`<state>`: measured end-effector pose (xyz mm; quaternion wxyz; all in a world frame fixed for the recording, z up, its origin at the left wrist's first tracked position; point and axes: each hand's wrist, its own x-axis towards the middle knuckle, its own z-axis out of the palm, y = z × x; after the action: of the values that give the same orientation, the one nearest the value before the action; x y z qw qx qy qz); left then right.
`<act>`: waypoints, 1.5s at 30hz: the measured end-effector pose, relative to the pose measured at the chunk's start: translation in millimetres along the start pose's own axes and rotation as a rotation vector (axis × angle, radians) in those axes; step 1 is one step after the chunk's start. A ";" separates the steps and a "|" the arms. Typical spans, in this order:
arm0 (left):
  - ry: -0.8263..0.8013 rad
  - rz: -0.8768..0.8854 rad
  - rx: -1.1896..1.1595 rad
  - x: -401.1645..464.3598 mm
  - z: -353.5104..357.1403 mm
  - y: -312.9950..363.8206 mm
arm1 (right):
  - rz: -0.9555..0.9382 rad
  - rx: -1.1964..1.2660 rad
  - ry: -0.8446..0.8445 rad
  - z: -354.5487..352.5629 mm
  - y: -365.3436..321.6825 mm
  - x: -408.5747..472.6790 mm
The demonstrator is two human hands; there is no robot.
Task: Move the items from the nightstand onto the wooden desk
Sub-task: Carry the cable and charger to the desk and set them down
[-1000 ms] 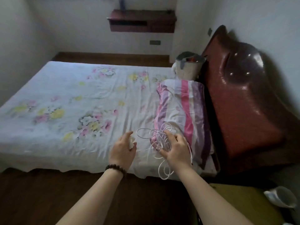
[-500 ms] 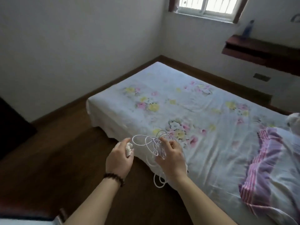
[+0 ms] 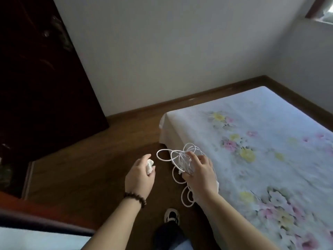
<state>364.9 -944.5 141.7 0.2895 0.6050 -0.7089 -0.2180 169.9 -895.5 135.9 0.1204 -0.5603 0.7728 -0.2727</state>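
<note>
From the head view, you are mid-carry: your right hand (image 3: 199,173) is clamped on a loose bundle of white cable (image 3: 177,159), loops dangling below your wrist, and your left hand (image 3: 139,175) is curled tight around a small crumpled white wad (image 3: 150,165). Both things hang over the wooden floor (image 3: 86,166) just beside the bed (image 3: 261,141); the table is not clearly in sight. Gather the trailing loops higher so nothing snags your shoe (image 3: 172,215). Both forearms reach forward, palms down, wrists level, hands near each other
</note>
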 end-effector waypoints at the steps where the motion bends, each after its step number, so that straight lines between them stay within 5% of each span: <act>1: 0.015 -0.017 0.005 23.9 3.3 -2.8 | -0.009 0.005 -0.008 7.9 -2.2 26.9; 21: 0.111 -0.117 -0.035 453.8 28.6 -34.1 | -0.086 0.020 -0.071 104.6 -62.1 457.3; 34: 0.005 0.213 0.006 814.4 38.2 -58.1 | 0.145 0.057 0.153 168.5 -140.5 737.2; 45: -0.185 0.500 -0.116 979.8 158.6 50.5 | 0.377 -0.066 0.375 108.8 -53.9 862.3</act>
<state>122.8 -1906.6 201.8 0.3025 0.3709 -0.8461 -0.2344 -29.3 -1742.1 179.6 0.0057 -0.3497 0.8808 -0.3192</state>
